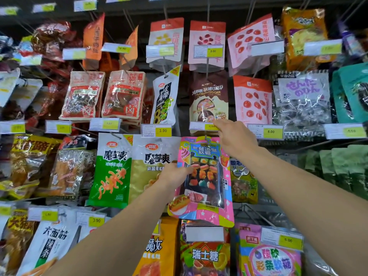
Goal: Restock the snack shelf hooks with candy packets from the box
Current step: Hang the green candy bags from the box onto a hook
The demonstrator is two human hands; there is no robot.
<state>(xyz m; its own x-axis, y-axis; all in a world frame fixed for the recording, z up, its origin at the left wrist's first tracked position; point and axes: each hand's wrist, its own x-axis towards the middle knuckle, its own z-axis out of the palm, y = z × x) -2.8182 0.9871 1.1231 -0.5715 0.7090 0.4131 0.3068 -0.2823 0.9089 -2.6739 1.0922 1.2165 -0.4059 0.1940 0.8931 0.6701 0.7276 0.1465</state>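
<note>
candy packet going on hook

left hand (175, 174) is gripping one pink candy packet (205, 180) by its left edge, fingers curled on it. right hand (233, 136) is pinching the price tag (205, 126) just above the packet's top
</note>
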